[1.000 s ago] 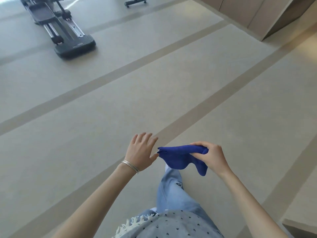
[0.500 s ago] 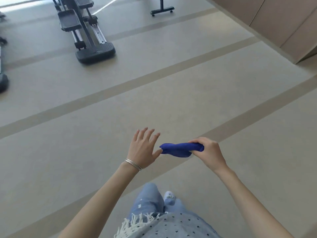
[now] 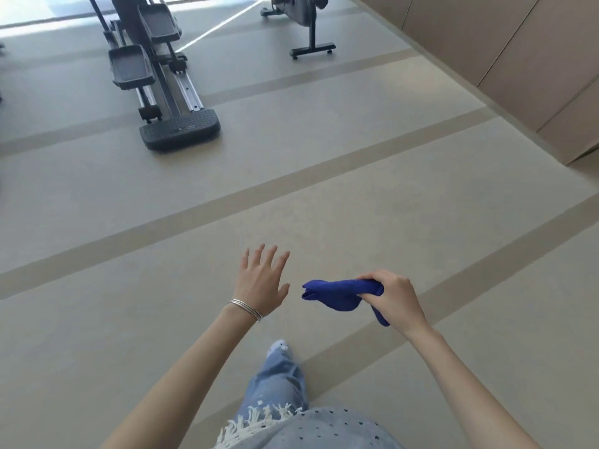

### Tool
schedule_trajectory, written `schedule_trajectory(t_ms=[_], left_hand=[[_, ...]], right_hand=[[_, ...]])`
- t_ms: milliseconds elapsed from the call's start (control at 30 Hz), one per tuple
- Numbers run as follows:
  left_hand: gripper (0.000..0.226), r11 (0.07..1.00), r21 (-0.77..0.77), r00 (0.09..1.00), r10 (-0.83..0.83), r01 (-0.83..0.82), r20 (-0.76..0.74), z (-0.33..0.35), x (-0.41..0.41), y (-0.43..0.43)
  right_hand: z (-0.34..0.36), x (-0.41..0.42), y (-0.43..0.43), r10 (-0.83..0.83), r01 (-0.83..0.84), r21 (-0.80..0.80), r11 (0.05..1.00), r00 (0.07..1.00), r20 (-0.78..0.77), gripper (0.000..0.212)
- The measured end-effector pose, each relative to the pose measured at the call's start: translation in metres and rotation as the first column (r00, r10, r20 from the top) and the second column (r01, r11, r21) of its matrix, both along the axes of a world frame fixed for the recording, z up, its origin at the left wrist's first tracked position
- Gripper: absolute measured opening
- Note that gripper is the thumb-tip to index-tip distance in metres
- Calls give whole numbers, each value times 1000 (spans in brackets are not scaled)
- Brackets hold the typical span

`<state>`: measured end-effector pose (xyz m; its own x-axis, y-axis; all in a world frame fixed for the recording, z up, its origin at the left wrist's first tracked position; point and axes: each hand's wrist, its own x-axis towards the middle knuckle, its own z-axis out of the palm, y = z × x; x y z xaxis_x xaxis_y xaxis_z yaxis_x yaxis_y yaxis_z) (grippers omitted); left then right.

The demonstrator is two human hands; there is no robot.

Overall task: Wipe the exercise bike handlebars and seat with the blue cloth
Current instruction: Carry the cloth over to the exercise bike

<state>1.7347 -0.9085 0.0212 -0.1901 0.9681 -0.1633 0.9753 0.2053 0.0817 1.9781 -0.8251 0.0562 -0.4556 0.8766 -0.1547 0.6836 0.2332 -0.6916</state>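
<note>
While I am standing on the beige floor point(image 3: 324, 196), my right hand point(image 3: 393, 298) is gripping the bunched blue cloth point(image 3: 337, 294) in front of me. My left hand point(image 3: 262, 280) is hanging empty just left of it, fingers spread, not touching. The exercise bike point(image 3: 303, 14) is sitting far ahead, well apart, an elliptical machine point(image 3: 155, 76) far left.
</note>
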Motion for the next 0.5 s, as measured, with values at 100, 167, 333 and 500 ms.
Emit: schedule_trajectory(t_ms=[100, 167, 333, 500], left_hand=[[66, 1000, -15, 1000, 14, -14, -1, 6, -47, 42], [66, 999, -13, 999, 29, -30, -21, 8, -78, 65], [67, 997, -68, 999, 46, -48, -27, -2, -122, 101], [66, 987, -133, 996, 89, -88, -1, -21, -150, 148]], right_hand=[[5, -35, 41, -13, 12, 47, 999, 1000, 17, 24], [6, -55, 63, -20, 19, 53, 998, 1000, 8, 22], [2, -92, 108, -60, 60, -21, 998, 998, -25, 22], [-11, -127, 169, -37, 37, -58, 998, 999, -7, 25]])
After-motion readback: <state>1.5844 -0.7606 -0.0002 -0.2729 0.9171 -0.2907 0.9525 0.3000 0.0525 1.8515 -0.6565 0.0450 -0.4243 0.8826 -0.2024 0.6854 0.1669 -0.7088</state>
